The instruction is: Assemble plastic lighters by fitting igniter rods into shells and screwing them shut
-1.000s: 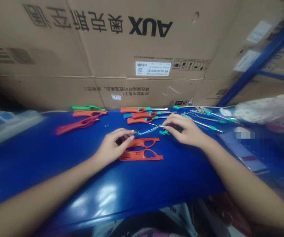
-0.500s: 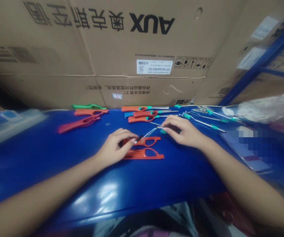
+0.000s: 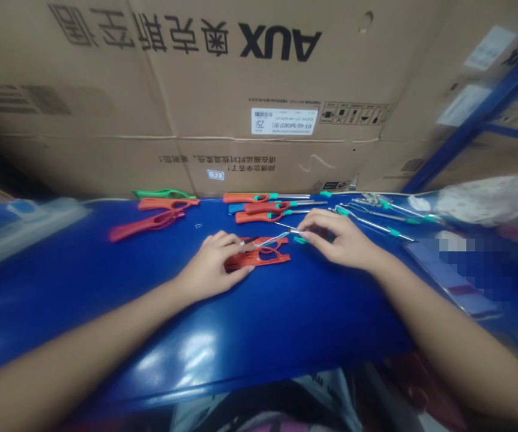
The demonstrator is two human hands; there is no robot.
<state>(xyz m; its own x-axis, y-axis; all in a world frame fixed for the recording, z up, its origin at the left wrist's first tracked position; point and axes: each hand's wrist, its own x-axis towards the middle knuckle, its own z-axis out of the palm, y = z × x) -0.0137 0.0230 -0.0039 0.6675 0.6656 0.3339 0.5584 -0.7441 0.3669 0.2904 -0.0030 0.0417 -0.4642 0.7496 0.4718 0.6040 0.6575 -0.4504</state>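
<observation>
Two orange plastic handle shells [image 3: 263,257] lie side by side on the blue table [image 3: 240,336]. My left hand [image 3: 211,270] rests on their left end, fingers curled, pinching the dark end of a thin wire [image 3: 268,243]. My right hand [image 3: 340,240] is closed in a pinch on the other end of that wire assembly, a thin metal rod with a teal piece [image 3: 301,240], just right of the shells. The wire runs across the upper shell between the two hands.
Assembled orange lighters with teal collars [image 3: 263,207] lie behind the hands. More orange and green shells [image 3: 159,211] lie at back left, metal rods with teal parts [image 3: 376,216] at back right. Large cardboard boxes [image 3: 240,90] wall the back; a plastic bag [image 3: 488,201] sits right.
Both hands brought the wire assembly down onto the upper orange shell. The left hand slid up over the shells' left end, and the view shifted slightly.
</observation>
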